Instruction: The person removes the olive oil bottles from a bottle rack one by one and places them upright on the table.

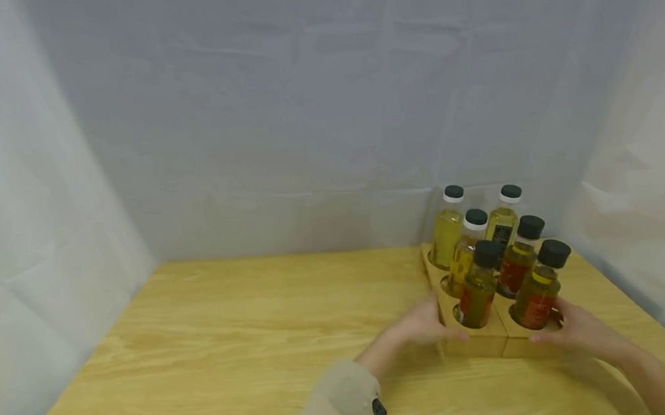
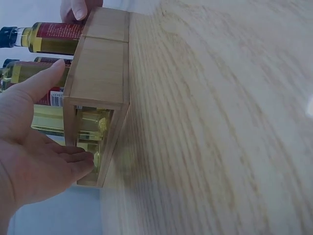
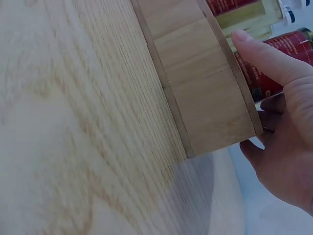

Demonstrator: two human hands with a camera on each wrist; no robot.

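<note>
Nearest the camera, both hands flank the near end of the rack (image 1: 487, 342), a wooden bottle holder on the table (image 1: 232, 348) toward its far right corner. The left hand (image 1: 417, 328) lies against the rack's left side, fingers nearly straight and thumb (image 2: 41, 81) up along the top edge, gripping nothing. The right hand (image 1: 575, 330) cups the right near corner, thumb (image 3: 264, 56) on the top edge and fingers curled round the end. The rack's long axis runs from the hands away toward the back curtain (image 1: 323, 103); its six bottles (image 1: 506, 261) stand upright, caps up, in two rows
</note>
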